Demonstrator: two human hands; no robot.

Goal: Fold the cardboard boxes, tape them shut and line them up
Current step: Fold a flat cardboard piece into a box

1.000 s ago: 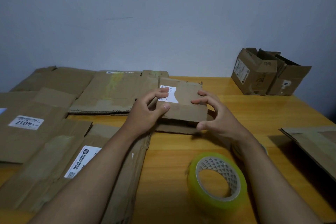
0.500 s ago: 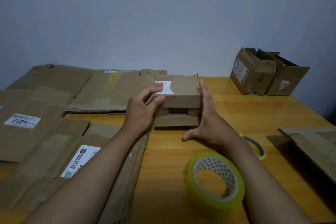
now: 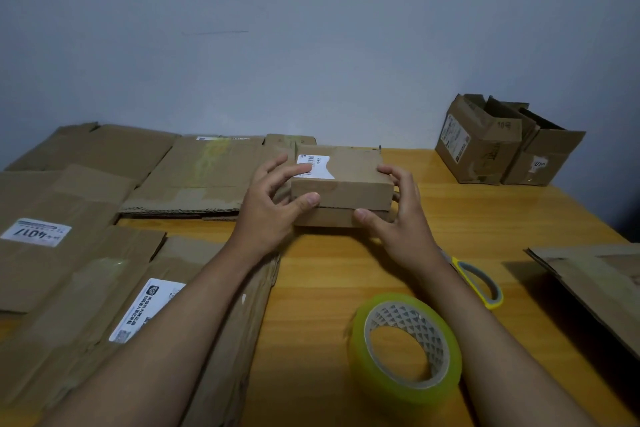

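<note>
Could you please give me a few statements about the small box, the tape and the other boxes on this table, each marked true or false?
1. Both hands hold the small box, the left hand and the right hand on opposite sides. True.
2. The tape roll sits on top of the small box. False: it lies on the table, nearer the person.
3. Two folded boxes stand at the far right by the wall. True.
4. The scissors are in the right hand. False: they lie on the table.
5. Flattened cardboard lies on the left. True.
</note>
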